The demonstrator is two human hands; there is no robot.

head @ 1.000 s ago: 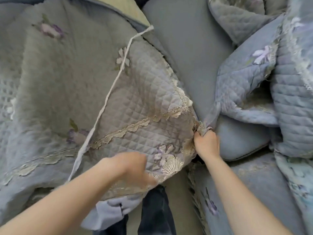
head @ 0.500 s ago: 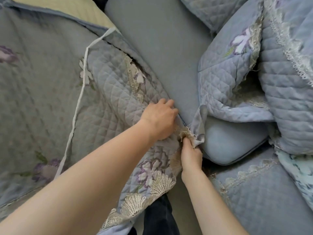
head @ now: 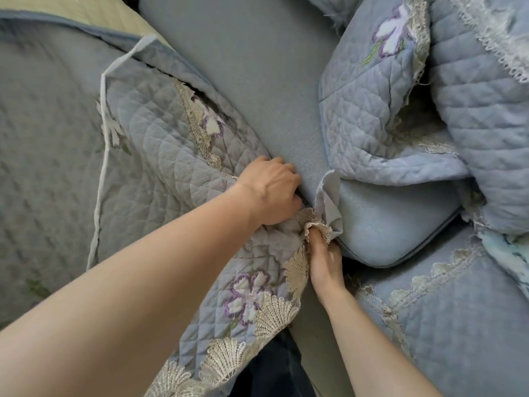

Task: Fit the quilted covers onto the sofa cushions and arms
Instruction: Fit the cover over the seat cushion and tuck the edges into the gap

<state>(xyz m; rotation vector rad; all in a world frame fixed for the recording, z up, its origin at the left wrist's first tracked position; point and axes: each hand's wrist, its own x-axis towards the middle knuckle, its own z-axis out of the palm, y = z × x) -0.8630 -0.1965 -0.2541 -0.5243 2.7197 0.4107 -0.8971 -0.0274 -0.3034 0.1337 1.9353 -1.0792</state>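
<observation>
A grey-blue quilted cover (head: 160,156) with purple flowers and cream lace trim lies over the left part of the sofa. My left hand (head: 272,190) presses its edge down into the gap beside the bare blue sofa cushion (head: 257,75), fingers curled into the seam. My right hand (head: 325,256) pinches the lace corner of the cover together with a loose grey fabric flap (head: 329,202), just at the cushion's rounded corner (head: 392,224). A thin white tie string (head: 103,133) runs down across the cover.
Several more quilted covers (head: 386,104) lie bunched in a heap at the upper right. Another covered seat cushion with lace trim (head: 446,316) sits at the lower right. My dark trouser legs (head: 272,368) and the floor show between the seats.
My left hand moved up from the cover's lower lace edge to the seam by the bare cushion and now presses in there. The right hand keeps pinching the corner. The view has shifted left and down.
</observation>
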